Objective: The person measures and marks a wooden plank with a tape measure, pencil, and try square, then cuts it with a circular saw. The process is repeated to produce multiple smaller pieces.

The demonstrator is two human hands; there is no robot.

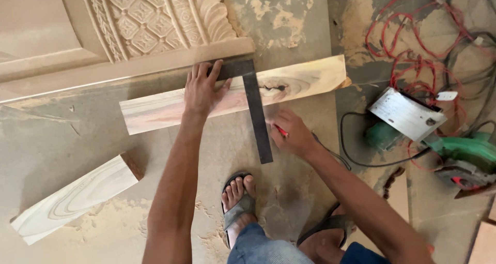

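On the dusty floor, his left hand (202, 91) presses flat, fingers spread, on a steel try square (251, 101) across a wooden plank (305, 80). His right hand (290, 132) grips a red pencil (281, 131) beside the blade.

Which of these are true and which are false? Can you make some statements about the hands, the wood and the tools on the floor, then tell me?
1. The left hand presses a dark metal square onto a wooden plank. True.
2. The right hand holds a hammer. False: it holds a red pencil.
3. A green power saw lies on the floor. True.
4. The tangled cable is blue. False: it is red.
5. A second wood block lies apart from the plank. True.
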